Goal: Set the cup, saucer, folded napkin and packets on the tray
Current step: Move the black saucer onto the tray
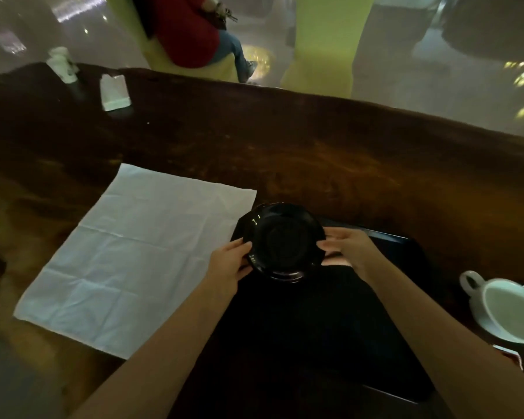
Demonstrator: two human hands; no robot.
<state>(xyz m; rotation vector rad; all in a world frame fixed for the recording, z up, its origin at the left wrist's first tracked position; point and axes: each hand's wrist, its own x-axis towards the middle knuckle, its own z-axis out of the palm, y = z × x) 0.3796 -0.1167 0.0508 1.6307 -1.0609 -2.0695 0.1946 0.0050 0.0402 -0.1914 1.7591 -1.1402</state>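
The hands — left (231,261), right (349,248) — grip the saucer (284,241), seemingly tilted nearward.

Dark wooden table (315,152), white figurine (61,65), seated person in red (188,31), yellow-green chair (324,40)

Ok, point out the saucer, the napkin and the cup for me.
saucer (284,241): head view, on the dark centre of its well.
napkin (139,255): head view, on the middle of the spread white cloth.
cup (514,309): head view, on the pale inside of its bowl.
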